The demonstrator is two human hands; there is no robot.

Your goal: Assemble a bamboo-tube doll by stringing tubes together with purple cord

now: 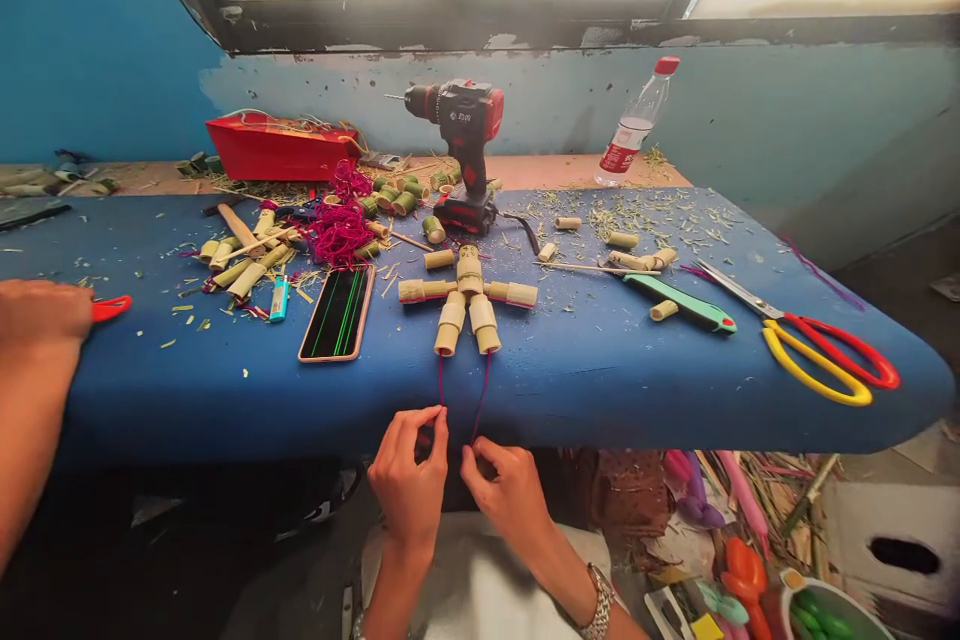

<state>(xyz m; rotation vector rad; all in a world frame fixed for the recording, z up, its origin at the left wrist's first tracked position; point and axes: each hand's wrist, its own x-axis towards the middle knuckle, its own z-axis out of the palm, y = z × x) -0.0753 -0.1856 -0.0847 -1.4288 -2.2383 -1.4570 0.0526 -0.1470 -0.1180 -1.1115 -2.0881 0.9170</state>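
Note:
A small figure of bamboo pieces lies on the blue table, with arms out to both sides and two legs toward me. From each leg a thin purple string runs down over the table's front edge. My left hand pinches the left string between thumb and fingertips. Between the thumb and fingers of my right hand is the right string. Both hands are just off the front edge. A loose bamboo piece sits by the figure's head.
A phone and lighter lie left of the figure. Behind are a drill, purple string and a red bag. Rightward are a green-handled knife, scissors and a bottle. Another person's arm reaches in at left.

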